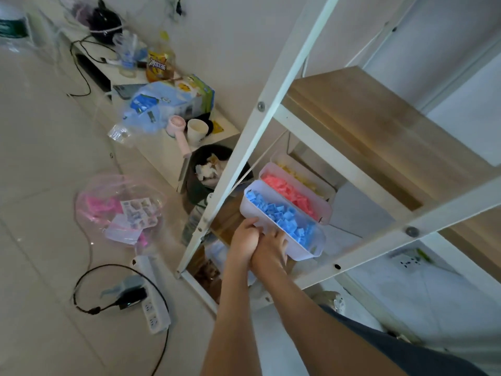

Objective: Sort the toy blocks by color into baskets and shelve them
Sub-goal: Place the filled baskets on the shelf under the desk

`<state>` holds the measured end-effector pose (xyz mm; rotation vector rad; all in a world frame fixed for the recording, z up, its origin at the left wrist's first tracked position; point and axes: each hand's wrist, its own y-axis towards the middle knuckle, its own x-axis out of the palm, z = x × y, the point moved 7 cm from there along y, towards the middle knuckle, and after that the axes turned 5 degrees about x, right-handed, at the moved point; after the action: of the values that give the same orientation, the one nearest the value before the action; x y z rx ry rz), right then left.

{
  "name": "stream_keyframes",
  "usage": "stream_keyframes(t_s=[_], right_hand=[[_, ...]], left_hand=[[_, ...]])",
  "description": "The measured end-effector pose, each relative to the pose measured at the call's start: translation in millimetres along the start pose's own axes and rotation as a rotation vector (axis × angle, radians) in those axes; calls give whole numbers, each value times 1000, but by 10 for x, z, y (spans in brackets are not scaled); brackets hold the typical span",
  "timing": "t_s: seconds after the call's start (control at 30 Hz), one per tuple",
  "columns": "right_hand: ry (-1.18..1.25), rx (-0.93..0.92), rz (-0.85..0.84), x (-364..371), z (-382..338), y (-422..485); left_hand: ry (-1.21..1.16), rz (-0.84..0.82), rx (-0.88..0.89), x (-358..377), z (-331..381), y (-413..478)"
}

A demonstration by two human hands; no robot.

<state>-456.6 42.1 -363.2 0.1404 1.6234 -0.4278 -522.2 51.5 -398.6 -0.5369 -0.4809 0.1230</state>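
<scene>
White shelf rack, blue-block basket on it, left hand and right hand gripping its near wall

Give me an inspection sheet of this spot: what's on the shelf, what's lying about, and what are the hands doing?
Surface: white-framed shelf unit with wooden boards; pale tiled floor.
Job's things: blue basket of blue blocks, next to the red basket and yellow basket on the lower shelf.
Clutter: clear bag with pink pieces on the floor; dark bin; pink fan; cup.
Grips: left hand and right hand both hold the blue basket's near end.
Cables: power strip and black cable on the floor.
Surroundings: white wall.
</scene>
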Motion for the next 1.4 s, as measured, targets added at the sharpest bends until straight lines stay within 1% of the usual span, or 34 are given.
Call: stream_keyframes(t_s=[0.07, 0.17, 0.23, 0.3, 0.37, 0.57, 0.67, 0.77, 0.83, 0.9, 0.93, 0.97, 1.0, 1.03, 1.07, 1.1, 1.17, 1.2, 1.27, 1.33, 1.4], right_hand=[[4, 86, 25, 8, 84, 88], [-65, 70, 38, 49, 29, 163], [-49, 73, 56, 62, 19, 215], [-61, 67, 109, -1, 40, 291], [-68, 68, 127, -2, 108, 380], [-23, 147, 97, 24, 228, 465], [-13, 135, 69, 64, 198, 414], [-23, 77, 89, 38, 158, 392], [-7, 24, 33, 69, 89, 339], [15, -79, -57, 95, 31, 220], [69, -160, 1, 108, 19, 200], [187, -162, 37, 132, 43, 230], [366, -161, -56, -8, -25, 160], [455, -168, -16, -253, -67, 61], [266, -271, -88, -309, -200, -98], [233, -390, -35, -509, -276, -361], [215, -441, -164, -787, -337, -704], [289, -482, -127, -1037, -312, -856], [496, -488, -103, -1329, -185, -1048], [556, -518, -145, -1598, -57, -1239], [579, -580, -115, -1939, 101, -1451]], left_hand=[[114, -37, 55, 15, -7, 90], [148, -66, 84, 34, 17, 215], [134, -84, 85, 75, 29, 256], [125, -109, 102, 156, 56, 286], [164, -131, 121, 260, 55, 305], [388, -119, 160, 375, 115, 326], [566, -88, 222, 332, 199, 238], [629, 1, 252, 250, 358, 86], [631, 50, 259, 206, 447, -70], [597, 106, 261, 165, 513, -243], [576, 137, 258, 139, 545, -350], [551, 165, 251, 101, 568, -448], [528, 193, 242, 60, 591, -556], [511, 222, 239, 17, 628, -693], [505, 250, 248, -14, 685, -801], [516, 283, 268, -75, 737, -992], [570, 338, 344, -171, 858, -1320], [626, 363, 389, -199, 926, -1531], [725, 382, 474, -192, 1023, -1816], [829, 370, 529, -67, 1141, -2114], [901, 352, 583, 143, 1261, -2401]])
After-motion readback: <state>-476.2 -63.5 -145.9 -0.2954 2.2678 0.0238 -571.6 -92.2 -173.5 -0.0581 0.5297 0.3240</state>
